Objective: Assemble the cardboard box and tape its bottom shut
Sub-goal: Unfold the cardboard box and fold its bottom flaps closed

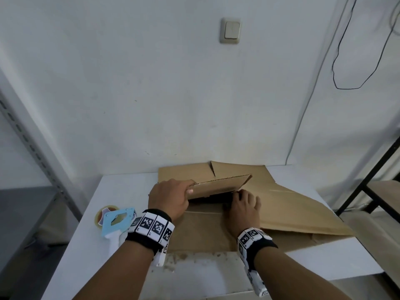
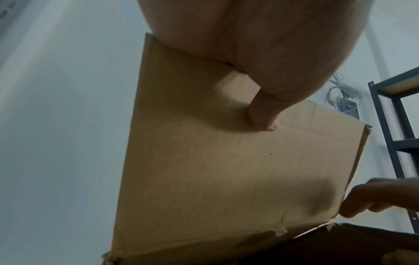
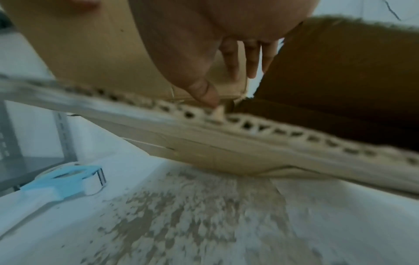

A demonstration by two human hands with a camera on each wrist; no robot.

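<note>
A flattened brown cardboard box lies on a white table. One flap stands raised off it, with a dark gap underneath. My left hand grips the flap's left end, and its thumb presses the near face of the flap. My right hand reaches into the gap at the flap's right end. Its fingers lie straight inside, and the thumb tip touches the corrugated edge. A light blue tape dispenser lies left of the box, also seen in the right wrist view.
A wall rises right behind the table, with a light switch and a hanging black cable. A grey slotted shelf upright stands at the left. A black rack is at the right. The table's near edge is worn.
</note>
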